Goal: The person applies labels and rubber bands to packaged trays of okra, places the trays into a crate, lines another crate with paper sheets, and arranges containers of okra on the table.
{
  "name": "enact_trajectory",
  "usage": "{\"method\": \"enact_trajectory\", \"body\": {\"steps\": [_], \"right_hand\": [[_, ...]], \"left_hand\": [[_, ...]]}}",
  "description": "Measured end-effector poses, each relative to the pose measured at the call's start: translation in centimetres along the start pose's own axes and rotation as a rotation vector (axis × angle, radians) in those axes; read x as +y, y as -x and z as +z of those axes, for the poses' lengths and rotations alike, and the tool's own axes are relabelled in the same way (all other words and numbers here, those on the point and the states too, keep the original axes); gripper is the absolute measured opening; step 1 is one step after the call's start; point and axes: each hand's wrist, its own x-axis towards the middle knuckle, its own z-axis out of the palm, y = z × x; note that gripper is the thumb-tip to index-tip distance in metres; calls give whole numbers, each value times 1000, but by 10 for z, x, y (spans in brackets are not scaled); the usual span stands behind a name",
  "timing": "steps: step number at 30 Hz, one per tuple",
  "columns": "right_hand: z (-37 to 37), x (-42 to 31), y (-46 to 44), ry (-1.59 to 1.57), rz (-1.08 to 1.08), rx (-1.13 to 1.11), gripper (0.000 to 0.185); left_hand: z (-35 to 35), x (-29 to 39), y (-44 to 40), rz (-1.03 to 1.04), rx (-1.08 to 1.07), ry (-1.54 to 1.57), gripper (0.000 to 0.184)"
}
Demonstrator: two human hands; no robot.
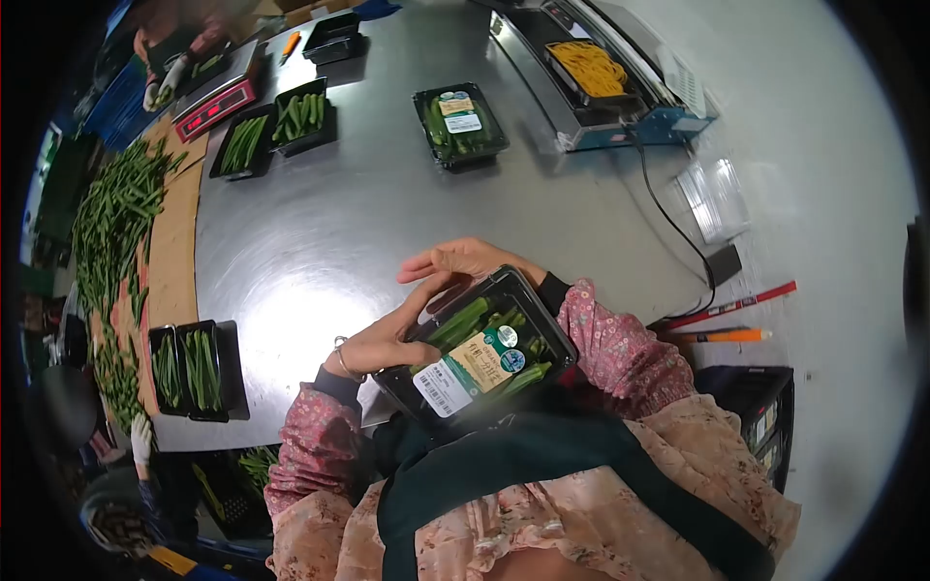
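Note:
A black plastic tray of okra under a clear cover [511, 320], with a printed label on top, is held tilted close to my body. My left hand [392, 339] grips its left side, thumb over the cover near the label and fingers round the far edge. Behind the far edge, my right hand [465, 259] has its fingers stretched out to the left, close to the left fingertips. Whether the right palm touches the tray is hidden. Farther off on the metal table lies a second labelled tray of green pods [460, 126].
A sealing machine [591, 126] with a yellow-filled tray stands at the back right, its cable trailing down. Trays of green pods [302, 118], a heap of pods [121, 213] and a red scale [215, 111] are at left. Gloved co-workers' hands [141, 441] show at the left edges.

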Motion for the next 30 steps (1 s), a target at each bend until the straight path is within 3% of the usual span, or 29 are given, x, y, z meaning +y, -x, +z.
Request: {"method": "enact_trajectory", "body": {"steps": [3, 5, 7, 10, 13, 16, 19, 21, 25, 28, 30], "right_hand": [[-11, 14, -6, -49, 71, -88, 50], [-10, 10, -3, -107, 8, -37, 52], [-11, 2, 19, -190, -209, 93, 57], [2, 9, 49, -320, -282, 340, 61], [14, 25, 82, 14, -367, 525, 70], [39, 75, 105, 238, -31, 686, 64], [70, 80, 91, 139, -95, 639, 65], [69, 87, 77, 141, -413, 629, 68], [75, 72, 79, 131, -552, 533, 72], [59, 77, 97, 790, -731, 720, 68], [42, 65, 108, 886, -636, 821, 66]], "left_hand": [[2, 0, -2, -23, -37, 23, 84], [-1, 1, -2, -19, -28, 43, 73], [-1, -4, 3, 10, 30, 65, 59], [2, -8, 24, -43, 192, 80, 46], [8, -11, 41, 16, 289, 94, 43], [14, -22, 51, 45, 475, 239, 37], [22, -29, 51, 89, 660, 322, 34], [29, -37, 45, 156, 760, 360, 35], [30, -27, 39, 319, 858, 390, 31], [21, -17, 46, 376, 961, 392, 30], [15, -8, 52, 431, 1008, 338, 31]]}}
